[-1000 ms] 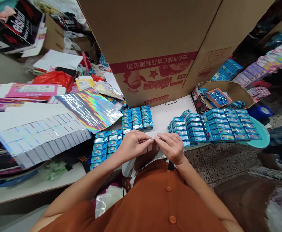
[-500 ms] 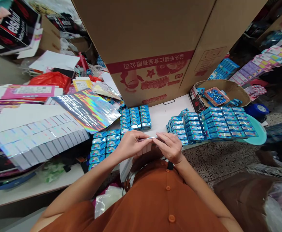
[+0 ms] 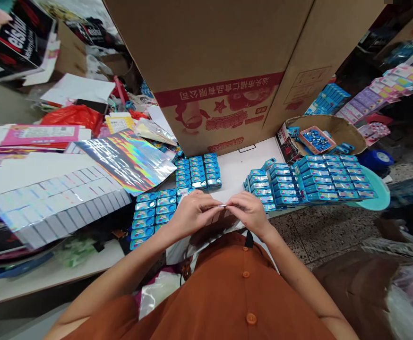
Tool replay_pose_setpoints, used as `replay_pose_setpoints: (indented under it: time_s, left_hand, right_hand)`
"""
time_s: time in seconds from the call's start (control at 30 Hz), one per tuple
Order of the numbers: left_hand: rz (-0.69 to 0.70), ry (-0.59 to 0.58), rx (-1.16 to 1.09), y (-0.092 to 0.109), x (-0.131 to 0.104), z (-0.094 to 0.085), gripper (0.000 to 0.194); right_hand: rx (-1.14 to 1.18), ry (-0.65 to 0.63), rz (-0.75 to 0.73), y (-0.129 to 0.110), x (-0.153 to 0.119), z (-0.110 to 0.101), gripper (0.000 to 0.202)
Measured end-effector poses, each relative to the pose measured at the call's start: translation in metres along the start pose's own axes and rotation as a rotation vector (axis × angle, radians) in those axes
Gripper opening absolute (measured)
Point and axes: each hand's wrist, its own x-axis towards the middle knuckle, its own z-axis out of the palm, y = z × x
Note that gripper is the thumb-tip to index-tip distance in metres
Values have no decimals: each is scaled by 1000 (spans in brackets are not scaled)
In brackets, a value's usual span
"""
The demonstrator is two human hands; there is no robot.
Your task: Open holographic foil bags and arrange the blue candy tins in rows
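My left hand (image 3: pixel 195 212) and my right hand (image 3: pixel 249 211) meet in front of my body, thumbs and fingers pinched on a small, thin whitish strip (image 3: pixel 221 206) between them. Most of the strip is hidden by the fingers. Left of my left hand, small blue boxes (image 3: pixel 144 213) lie in rows, with more blue boxes (image 3: pixel 197 171) just behind it. To the right of my right hand stand stacked blue boxes (image 3: pixel 282 184).
A tall cardboard carton (image 3: pixel 220 56) stands behind the hands. At the right are a cut-down carton (image 3: pixel 348 130) with small blue items and a turquoise basin (image 3: pixel 380 189). Shiny printed sheets (image 3: pixel 135 160) and a block of white boxes (image 3: pixel 64 208) lie at the left.
My right hand has turned, and its fingers, earlier laid out along the strip, are now drawn together at its end. Less of the strip shows. My left hand has shifted only slightly.
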Motion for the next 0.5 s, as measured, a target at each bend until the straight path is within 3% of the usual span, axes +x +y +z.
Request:
replay_pose_setpoints:
  time_s: [0.17,0.3,0.5]
  left_hand:
    - [-4,61,27,-2,-3,-4,17]
    - [80,89,43,-2,-3,-6,10]
    - [-27,191,4,-2,-4,-4,13]
  right_hand:
    - [147,-62,125,-5,3,-5,7]
    - [159,1,180,-6,3,-2,4]
    - [-182,96,-110,-4,3,6,18]
